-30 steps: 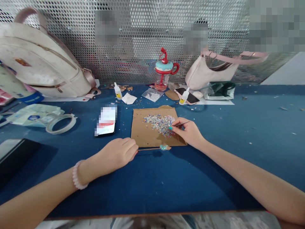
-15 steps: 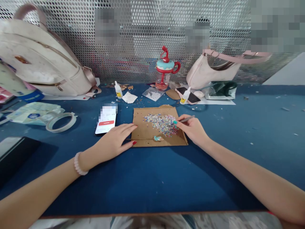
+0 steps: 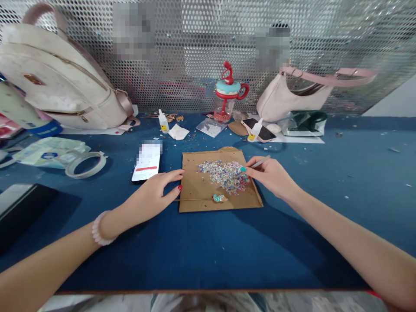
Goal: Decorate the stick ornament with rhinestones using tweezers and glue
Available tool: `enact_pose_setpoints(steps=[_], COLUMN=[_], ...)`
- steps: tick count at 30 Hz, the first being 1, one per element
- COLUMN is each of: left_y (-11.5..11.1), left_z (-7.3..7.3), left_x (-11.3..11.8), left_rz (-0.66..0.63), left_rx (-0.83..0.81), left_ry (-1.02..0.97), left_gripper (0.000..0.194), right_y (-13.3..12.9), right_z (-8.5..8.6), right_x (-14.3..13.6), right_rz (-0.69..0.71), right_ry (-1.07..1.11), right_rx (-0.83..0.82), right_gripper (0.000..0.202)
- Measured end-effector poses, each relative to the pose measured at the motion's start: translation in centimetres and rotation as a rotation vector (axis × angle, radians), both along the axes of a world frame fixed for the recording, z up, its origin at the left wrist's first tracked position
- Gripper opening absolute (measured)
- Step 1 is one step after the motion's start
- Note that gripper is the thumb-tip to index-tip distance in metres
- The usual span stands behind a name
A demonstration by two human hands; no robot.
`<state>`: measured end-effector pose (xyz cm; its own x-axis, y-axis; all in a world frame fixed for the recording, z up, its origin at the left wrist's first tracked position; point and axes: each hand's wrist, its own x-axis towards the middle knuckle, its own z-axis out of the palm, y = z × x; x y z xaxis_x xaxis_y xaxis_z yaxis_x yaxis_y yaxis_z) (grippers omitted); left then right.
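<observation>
Cardboard sheet (image 3: 191, 184), brown and roughly square, lies flat before the person I'm watching, with the left hand (image 3: 151, 190) at its left edge, fingers spread, and the right hand (image 3: 273, 175) at its right side, fingertips pinching tight. Across the near part lies a thin stick (image 3: 198, 199) with a sparkly turquoise-and-gold tip (image 3: 219, 198); slim metal tweezers (image 3: 261, 162) sit in that pinch, angled down toward a scatter of tiny multicoloured rhinestones (image 3: 222, 172).

A red-handled cup (image 3: 226, 92) stands between a pale backpack (image 3: 69, 86) and a pink handbag (image 3: 282, 99).
</observation>
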<state>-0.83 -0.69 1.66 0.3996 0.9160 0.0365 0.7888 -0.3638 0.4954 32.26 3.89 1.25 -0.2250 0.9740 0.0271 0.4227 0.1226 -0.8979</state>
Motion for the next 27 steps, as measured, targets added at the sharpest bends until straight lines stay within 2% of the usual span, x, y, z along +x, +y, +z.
enact_pose_setpoints(steps=[7, 12, 16, 19, 21, 24, 27], left_y=[0.0, -0.2, -0.2, -0.2, -0.2, -0.4, -0.5], left_z=[0.5, 0.9, 0.5, 0.1, -0.1, -0.4, -0.8], left_x=[0.0, 0.0, -0.1, -0.1, 0.1, 0.4, 0.7], left_rz=[0.024, 0.046, 0.026, -0.041, -0.141, -0.301, -0.365], left_rx=[0.069, 0.13, 0.203, 0.276, 0.291, 0.267, 0.232], left_ry=[0.035, 0.133, 0.201, 0.221, 0.204, 0.169, 0.125], left_gripper=[0.038, 0.033, 0.031, 0.031, 0.033, 0.04, 0.044], right_y=[-0.8, -1.2, -1.4, -1.5, -1.6, -1.8, -2.0], right_z=[1.6, 1.7, 1.5, 1.4, 1.4, 1.6, 1.7], right_x=[-0.2, -0.4, -0.4, -0.5, -0.5, -0.7, -0.9], right_rz=[0.057, 0.102, 0.143, 0.159, 0.158, 0.156, 0.161], right_ry=[-0.2, -0.279, -0.341, -0.356, -0.368, -0.358, -0.332], right_rx=[-0.039, -0.057, -0.056, -0.065, -0.045, 0.001, 0.033], right_gripper=[0.02, 0.016, 0.016, 0.015, 0.014, 0.014, 0.014])
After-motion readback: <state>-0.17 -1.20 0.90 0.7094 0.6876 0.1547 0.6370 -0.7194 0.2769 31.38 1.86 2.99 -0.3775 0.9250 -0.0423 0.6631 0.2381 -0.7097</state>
